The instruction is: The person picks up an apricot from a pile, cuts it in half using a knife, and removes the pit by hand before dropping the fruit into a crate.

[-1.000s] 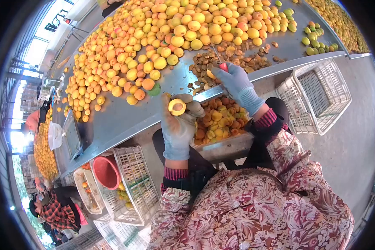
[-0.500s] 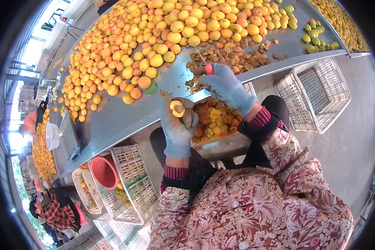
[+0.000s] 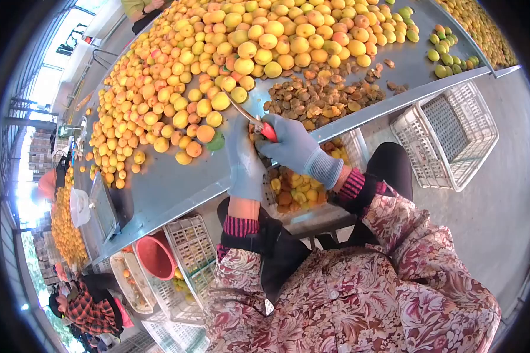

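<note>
My right hand (image 3: 294, 146), in a grey-blue glove, is closed around the red handle of a knife (image 3: 269, 132). The knife's thin curved blade points up and left over the fruit. Pressed close beside it, my gloved left hand (image 3: 244, 162) is curled; what its fingers hold is hidden behind the knife and right hand. A large heap of yellow-orange apricots (image 3: 194, 76) covers the metal table beyond both hands. To the right lies a pile of brown apricot pits (image 3: 324, 97). Below my hands, a crate holds opened apricots (image 3: 297, 191).
The metal table (image 3: 159, 203) has a raised front edge. A white plastic crate (image 3: 447, 138) stands on the floor at right. At left are a red bucket (image 3: 155, 257) and another crate (image 3: 191, 241). Green fruit (image 3: 447, 59) lies at the far right; other people sit nearby.
My right hand has moved left and down with the knife, meeting my left hand, which has risen slightly. The opened apricot visible earlier in my left hand no longer shows.
</note>
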A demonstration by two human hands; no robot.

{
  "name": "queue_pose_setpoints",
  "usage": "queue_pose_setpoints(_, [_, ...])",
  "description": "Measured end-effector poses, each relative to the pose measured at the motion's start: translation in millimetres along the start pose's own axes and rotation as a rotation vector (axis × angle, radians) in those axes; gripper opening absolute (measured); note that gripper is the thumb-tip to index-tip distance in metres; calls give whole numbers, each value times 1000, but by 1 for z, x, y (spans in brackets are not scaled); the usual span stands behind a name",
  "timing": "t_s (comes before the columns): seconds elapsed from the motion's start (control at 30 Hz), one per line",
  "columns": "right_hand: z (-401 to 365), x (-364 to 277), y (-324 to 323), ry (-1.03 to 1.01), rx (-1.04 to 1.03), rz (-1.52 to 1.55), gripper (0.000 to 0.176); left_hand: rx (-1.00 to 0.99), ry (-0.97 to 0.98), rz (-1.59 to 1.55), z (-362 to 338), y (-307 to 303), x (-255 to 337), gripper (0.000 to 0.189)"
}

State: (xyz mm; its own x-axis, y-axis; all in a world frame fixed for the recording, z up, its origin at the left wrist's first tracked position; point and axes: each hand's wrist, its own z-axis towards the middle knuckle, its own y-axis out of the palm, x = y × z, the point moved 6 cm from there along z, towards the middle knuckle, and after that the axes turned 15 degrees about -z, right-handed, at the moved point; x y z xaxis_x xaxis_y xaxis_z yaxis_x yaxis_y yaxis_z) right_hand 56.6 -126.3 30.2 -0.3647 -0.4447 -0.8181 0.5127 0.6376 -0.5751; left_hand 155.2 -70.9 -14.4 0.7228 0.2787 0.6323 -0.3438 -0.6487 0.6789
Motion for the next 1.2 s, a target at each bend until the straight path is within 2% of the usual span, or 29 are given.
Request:
queue_pose_setpoints(0.03, [2,3,1,7,-6,1,36,8,-5,-1,10,-8,-4,19])
queue_pose_setpoints(0.1, [7,5,-1,-9,20,-84,36,-32,114,-37,32,-24,-4,32])
queue_pose_setpoints(0.13, [8,5,-16,-11,104,-7,36,-41,204,15,18,-11,7,30])
queue_pose_setpoints(0.17, [12,11,-27,-8,105,-11,36,-43,200,13,0,-8,13,30])
queue_pose_setpoints(0.23, [26,41,-52,220,172,-21,34,-235,314,860,-39,7,25,30])
queue_pose_setpoints(0.27, [29,48,-59,227,176,-21,34,-158,278,377,-57,15,17,39])
queue_pose_setpoints(0.3, [32,53,-61,228,91,-216,32,-159,274,375,-67,14,10,39])
queue_pose_setpoints(0.33, [35,55,-60,223,4,-411,31,-197,463,659,-80,19,13,39])
queue_pose_setpoints(0.37, [32,55,-57,223,4,-412,31,-233,651,944,-92,25,16,39])
queue_pose_setpoints(0.4, [26,49,-52,163,35,-424,29,-232,652,943,-94,15,13,39])
queue_pose_setpoints(0.43, [23,39,-49,96,63,-438,27,-323,812,1090,-98,12,8,37])
queue_pose_setpoints(0.47, [23,33,-39,87,-98,-498,23,-416,971,1239,-104,9,2,35])
queue_pose_setpoints(0.5, [24,27,-36,87,-105,-495,23,-410,965,1243,-107,10,1,35])
queue_pose_setpoints(0.57, [29,25,-23,143,-336,-686,22,-243,909,978,-107,6,9,34])
queue_pose_setpoints(0.6, [31,22,-22,143,-349,-729,21,-240,914,978,-105,3,15,34])
queue_pose_setpoints(0.67, [32,19,-20,138,-370,-755,21,-187,775,1017,-92,-8,23,35])
queue_pose_setpoints(0.7, [34,18,-19,135,-391,-780,20,-184,784,1012,-88,-3,27,35])
queue_pose_setpoints(0.77, [38,26,-12,114,-357,-778,20,51,377,504,-70,-16,28,38])
queue_pose_setpoints(0.8, [40,25,-13,102,-325,-771,21,51,383,498,-71,-12,31,38])
queue_pose_setpoints(0.87, [42,28,-14,121,-329,-781,21,67,547,704,-73,-1,42,39])
queue_pose_setpoints(0.97, [39,33,-15,101,-302,-808,22,154,514,632,-61,-14,44,39])
queue_pose_setpoints(1.03, [37,33,-26,85,-142,-470,24,158,463,683,-51,-8,50,36])
queue_pose_setpoints(1.07, [34,41,-29,84,-148,-471,24,171,413,732,-47,-6,50,34])
queue_pose_setpoints(1.1, [35,53,-34,148,-104,-195,24,184,420,730,-38,-11,48,34])
queue_pose_setpoints(1.17, [27,54,-44,235,-79,311,21,-111,741,1184,-26,8,39,33])
queue_pose_setpoints(1.2, [11,37,-53,265,-89,402,19,-145,646,1115,-24,17,32,33])
